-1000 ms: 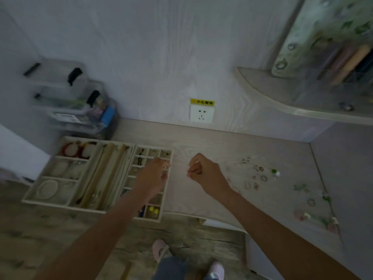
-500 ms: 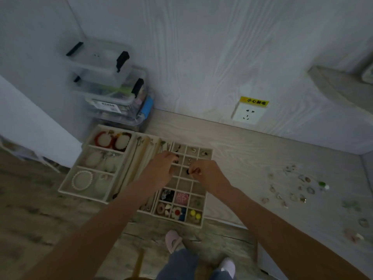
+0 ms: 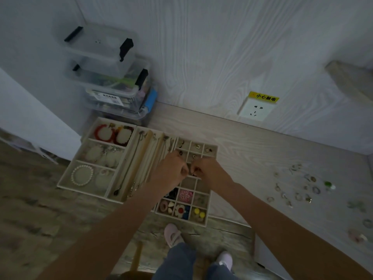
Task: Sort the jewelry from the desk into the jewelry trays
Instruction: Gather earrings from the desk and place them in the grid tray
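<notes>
Three beige jewelry trays lie side by side at the desk's left end: a bracelet tray (image 3: 66,178), a long necklace tray (image 3: 139,158) and a small-compartment grid tray (image 3: 209,209) with earrings and hair clips. My left hand (image 3: 171,170) and my right hand (image 3: 210,171) meet over the middle of the grid tray, fingers curled. My right fingers pinch a tiny dark piece of jewelry (image 3: 194,174); whether my left hand also holds something is not visible. Several loose rings and earrings (image 3: 298,186) lie scattered on the desk to the right.
Stacked clear plastic storage boxes (image 3: 113,77) stand against the wall behind the trays. A wall socket (image 3: 255,110) with a yellow label sits above the desk (image 3: 252,150). A shelf edge (image 3: 351,81) juts out upper right. My feet and the floor show below the desk edge.
Both hands moved from the desk beside the trays to above the grid tray and came together. The camera view swung left and down, toward the trays.
</notes>
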A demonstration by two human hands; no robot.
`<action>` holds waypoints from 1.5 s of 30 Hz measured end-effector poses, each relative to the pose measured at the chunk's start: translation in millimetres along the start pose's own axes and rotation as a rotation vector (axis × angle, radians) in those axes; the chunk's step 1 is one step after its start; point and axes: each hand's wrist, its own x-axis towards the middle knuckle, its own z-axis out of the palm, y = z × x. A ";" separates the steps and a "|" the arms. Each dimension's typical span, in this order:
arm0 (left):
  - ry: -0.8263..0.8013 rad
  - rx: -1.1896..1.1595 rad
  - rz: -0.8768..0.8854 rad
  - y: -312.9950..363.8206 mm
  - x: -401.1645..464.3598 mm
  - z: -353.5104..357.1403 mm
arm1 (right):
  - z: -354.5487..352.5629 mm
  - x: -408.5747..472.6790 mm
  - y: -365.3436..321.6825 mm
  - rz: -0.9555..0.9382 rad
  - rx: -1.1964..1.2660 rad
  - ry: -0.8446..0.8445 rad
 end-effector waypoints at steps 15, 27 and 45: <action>-0.019 -0.059 -0.286 16.7 4.0 10.6 | -1.8 2.2 2.9 0.079 0.021 0.081; -0.031 -0.176 -0.406 24.1 8.9 4.2 | -4.7 -8.5 10.8 0.041 0.004 0.148; -0.037 0.171 -0.453 32.1 17.2 9.4 | 0.0 -15.6 12.3 -0.024 -0.132 0.089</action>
